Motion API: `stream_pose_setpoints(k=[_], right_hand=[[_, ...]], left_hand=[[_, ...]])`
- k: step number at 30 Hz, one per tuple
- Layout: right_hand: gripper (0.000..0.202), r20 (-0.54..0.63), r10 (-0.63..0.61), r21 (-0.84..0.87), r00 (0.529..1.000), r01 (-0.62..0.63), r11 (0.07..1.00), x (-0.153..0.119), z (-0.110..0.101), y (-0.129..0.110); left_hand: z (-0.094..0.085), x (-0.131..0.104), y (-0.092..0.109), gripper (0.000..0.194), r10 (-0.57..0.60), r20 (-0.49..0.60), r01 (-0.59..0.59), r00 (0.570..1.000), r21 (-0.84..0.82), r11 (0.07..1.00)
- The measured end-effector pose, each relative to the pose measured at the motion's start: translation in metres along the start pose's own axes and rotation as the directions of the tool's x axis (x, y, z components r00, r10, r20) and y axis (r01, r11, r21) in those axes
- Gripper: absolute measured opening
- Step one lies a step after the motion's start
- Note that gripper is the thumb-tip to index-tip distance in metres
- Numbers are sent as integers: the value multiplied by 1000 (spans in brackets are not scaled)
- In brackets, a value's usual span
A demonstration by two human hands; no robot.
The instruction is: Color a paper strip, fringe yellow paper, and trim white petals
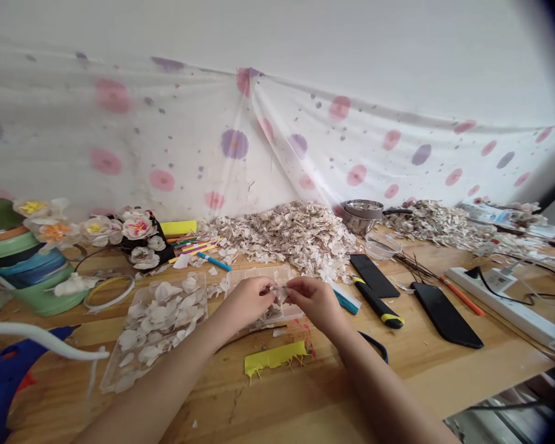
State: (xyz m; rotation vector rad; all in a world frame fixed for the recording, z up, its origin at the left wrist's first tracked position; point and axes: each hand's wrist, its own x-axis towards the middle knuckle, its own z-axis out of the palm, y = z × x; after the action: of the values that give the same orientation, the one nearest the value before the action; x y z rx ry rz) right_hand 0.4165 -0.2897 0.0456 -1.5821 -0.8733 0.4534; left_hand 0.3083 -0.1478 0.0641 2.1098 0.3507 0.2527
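Apparently one pale petal (pixel 280 290) in closely pinched left fingers (pixel 263 285) and right fingers (pixel 300 287), one yellow strip (pixel 275 358) nearby.

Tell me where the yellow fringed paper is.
In the head view, the yellow fringed paper lies on the table at lower centre, nearer the camera than the left hand and right hand.

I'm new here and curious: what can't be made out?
Head view: shape of thin whitish piece between left hand and right hand; too small, partly covered by them.
Head view: shallow clear plastic box; hands hide part.
Head view: blue plastic tool; cut off by left edge.
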Motion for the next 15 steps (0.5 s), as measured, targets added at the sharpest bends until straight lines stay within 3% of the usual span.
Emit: stream_pose_setpoints(k=[8, 11, 15], right_hand=[[29, -125, 15, 202, 992, 10, 979, -3, 2, -3], [34, -111, 19, 268, 994, 12, 963, -4, 5, -2], [38, -55, 37, 241, 998, -22, 970, -6, 5, -2]], left_hand=[[6, -3, 4, 25, -29, 31, 32, 999, -101, 994], [8, -2, 4, 28, -14, 21, 17, 1000, -149, 989], [5, -2, 6, 25, 2, -26, -4, 1000, -79, 997]])
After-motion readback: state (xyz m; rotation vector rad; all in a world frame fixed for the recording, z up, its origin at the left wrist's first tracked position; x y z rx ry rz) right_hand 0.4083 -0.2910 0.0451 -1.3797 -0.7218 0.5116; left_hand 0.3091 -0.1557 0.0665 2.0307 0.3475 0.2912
